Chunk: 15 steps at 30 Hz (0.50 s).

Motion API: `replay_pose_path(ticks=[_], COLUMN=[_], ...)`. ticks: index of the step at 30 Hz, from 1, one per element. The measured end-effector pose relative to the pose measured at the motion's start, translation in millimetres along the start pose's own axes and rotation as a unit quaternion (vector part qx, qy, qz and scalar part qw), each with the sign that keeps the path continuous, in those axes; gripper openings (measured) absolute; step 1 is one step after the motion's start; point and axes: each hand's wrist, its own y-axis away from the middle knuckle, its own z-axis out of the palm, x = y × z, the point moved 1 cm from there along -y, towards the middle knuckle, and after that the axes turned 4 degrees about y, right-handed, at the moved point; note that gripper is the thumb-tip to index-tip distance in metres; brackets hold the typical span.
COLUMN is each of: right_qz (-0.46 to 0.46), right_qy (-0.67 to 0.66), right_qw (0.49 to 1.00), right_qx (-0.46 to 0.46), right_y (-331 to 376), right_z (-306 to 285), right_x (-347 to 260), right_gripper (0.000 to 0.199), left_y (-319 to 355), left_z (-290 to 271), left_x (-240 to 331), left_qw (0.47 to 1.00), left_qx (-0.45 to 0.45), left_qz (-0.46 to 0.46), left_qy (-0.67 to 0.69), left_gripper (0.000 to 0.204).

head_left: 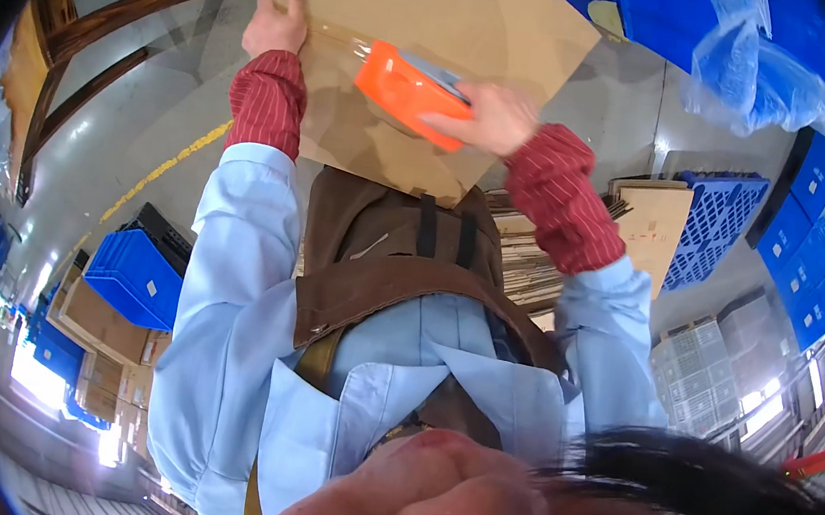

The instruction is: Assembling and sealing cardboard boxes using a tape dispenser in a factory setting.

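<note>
Taping step in hand: right hand point(493, 117) is clamped on the orange tape dispenser point(405, 88), pressed onto the cardboard box point(438, 19). Left hand point(274, 27) grips the box's left edge, fingers closed over it. Next likely needs a steady pull along the clear tape strip point(340, 39) beside the dispenser.

Flat brown cardboard box point(428, 18): plain, unprinted, held up ahead of torso, one corner pointing toward apron; strip of clear tape runs across face from left edge. Orange tape dispenser point(405, 91): bright plastic body, grey-blue upper part, pressed flat on cardboard near middle, tilted, lying at end of tape strip.
</note>
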Motion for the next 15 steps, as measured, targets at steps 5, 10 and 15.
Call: replay_pose_path(ticks=[5, 10, 15], right_qz=[0.03, 0.164, 0.253], right_qy=[0.062, -0.006, 0.129], right_qw=[0.997, 0.985, 0.952], right_qx=[-0.018, -0.055, -0.115], right_y=[100.4, 219.8, 187.1], right_z=[-22.9, -20.3, 12.5], right_x=[70.7, 154.7, 181.7], right_gripper=[0.043, 0.041, 0.058], left_y=[-4.8, -9.1, -13.7], left_z=[4.8, 2.2, 2.8], left_x=[-12.7, -13.9, -25.3], left_qw=[0.997, 0.996, 0.997], left_qx=[0.058, 0.082, 0.062], left_qz=[0.002, 0.004, -0.013], left_qy=[-0.043, -0.042, -0.052], left_gripper=[0.061, 0.061, 0.061])
